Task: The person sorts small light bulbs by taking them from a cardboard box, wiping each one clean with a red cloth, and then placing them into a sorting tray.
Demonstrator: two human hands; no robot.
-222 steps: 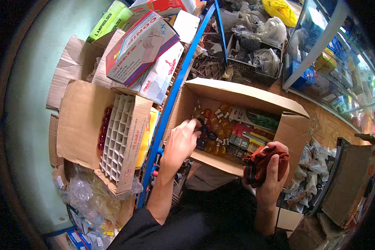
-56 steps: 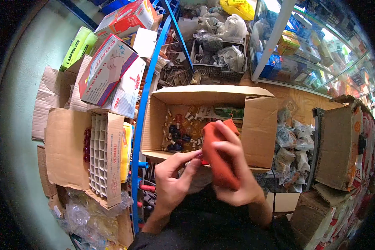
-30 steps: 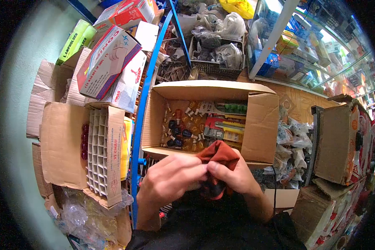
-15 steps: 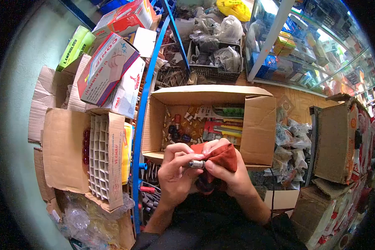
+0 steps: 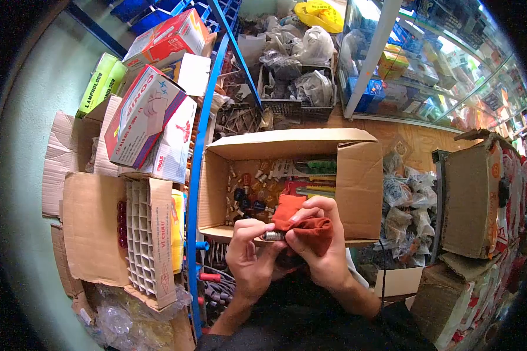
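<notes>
Close to my chest, my left hand [image 5: 253,251] pinches a small light bulb by its ribbed metal screw base [image 5: 272,236]. The bulb's glass is mostly hidden by the fingers and the cloth. My right hand [image 5: 328,251] grips a bunched red-brown cloth [image 5: 293,212] beside the base, fingers closed round its folds. Beyond the hands lies an open cardboard box [image 5: 357,181]. Several small bulbs [image 5: 249,196], dark, amber and clear, lie loose at its left, and flat colored packs [image 5: 319,167] lie at its right.
A blue metal frame [image 5: 202,134] runs along the left, by stacked cartons [image 5: 143,114] and a divider box [image 5: 139,234]. Bagged parts fill a black crate [image 5: 298,108] behind. A glass cabinet [image 5: 427,70] stands at the back right, with worn cardboard boxes [image 5: 468,199] on the right.
My left fingers have shifted on the bulb's base, with the forefinger now lying along it. The cloth is lifted and spread more above the base. The view has tilted slightly.
</notes>
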